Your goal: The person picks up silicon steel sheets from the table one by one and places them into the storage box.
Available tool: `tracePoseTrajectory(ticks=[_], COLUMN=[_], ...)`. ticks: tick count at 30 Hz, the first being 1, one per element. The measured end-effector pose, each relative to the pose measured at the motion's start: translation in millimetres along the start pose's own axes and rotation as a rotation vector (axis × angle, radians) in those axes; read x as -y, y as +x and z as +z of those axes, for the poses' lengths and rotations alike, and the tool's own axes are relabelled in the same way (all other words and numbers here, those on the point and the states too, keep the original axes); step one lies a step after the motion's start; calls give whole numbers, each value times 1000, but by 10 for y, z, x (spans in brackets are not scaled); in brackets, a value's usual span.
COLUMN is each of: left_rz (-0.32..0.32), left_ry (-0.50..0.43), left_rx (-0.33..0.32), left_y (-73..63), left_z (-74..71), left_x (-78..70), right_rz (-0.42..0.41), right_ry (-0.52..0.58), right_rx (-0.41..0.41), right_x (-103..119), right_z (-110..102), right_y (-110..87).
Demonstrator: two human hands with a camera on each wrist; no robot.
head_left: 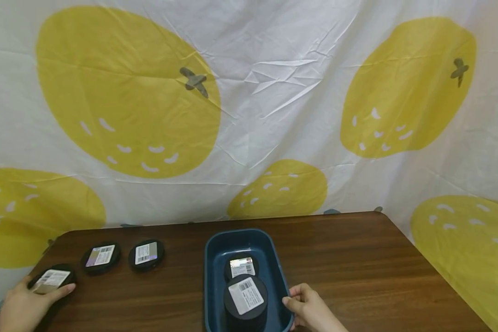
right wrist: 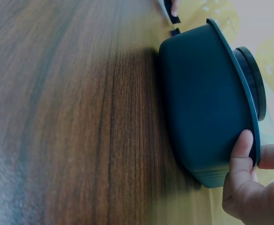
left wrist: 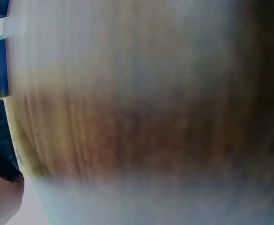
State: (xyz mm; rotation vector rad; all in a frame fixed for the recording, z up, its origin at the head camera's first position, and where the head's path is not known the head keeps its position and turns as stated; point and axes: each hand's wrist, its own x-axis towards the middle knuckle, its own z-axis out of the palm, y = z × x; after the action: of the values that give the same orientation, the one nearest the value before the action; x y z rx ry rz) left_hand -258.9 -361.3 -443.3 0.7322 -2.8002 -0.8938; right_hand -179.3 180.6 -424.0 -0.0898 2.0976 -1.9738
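Observation:
My left hand (head_left: 30,302) grips a flat round black container (head_left: 54,279) with a white label on top, near the table's left edge. Two similar round containers, one (head_left: 101,258) and another (head_left: 146,254), lie on the table just beyond it. My right hand (head_left: 311,308) pinches the right rim of a deep blue rectangular tub (head_left: 209,286), thumb over the rim and fingers along the outer wall (right wrist: 202,101). Inside the tub, a labelled black container (head_left: 246,297) stands higher than a second one (head_left: 241,266) behind it.
The brown wooden table (head_left: 357,263) has rounded far corners. Behind it hangs a white cloth (head_left: 274,110) printed with large yellow fruit, close along the back edge and down both sides.

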Motion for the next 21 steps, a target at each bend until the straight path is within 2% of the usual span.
tracePoseTrajectory(ticks=[6,13,18,21], left_rz=[10,51,83,80], left_ry=[-11,-26,-21,-9], left_rx=[-22,-68,-68,-37], left_y=[-5,-22,-74,-123], left_z=[-41,-69,-105,-127], left_x=[6,-45,-98,-144], right_rz=[-3,-1,-4,-8], right_ry=[6,8,16,18], right_rx=[3,4,8,7], right_x=[5,13,13,13], right_z=[5,9,15,18], right_y=[-12,-6,-10,-16])
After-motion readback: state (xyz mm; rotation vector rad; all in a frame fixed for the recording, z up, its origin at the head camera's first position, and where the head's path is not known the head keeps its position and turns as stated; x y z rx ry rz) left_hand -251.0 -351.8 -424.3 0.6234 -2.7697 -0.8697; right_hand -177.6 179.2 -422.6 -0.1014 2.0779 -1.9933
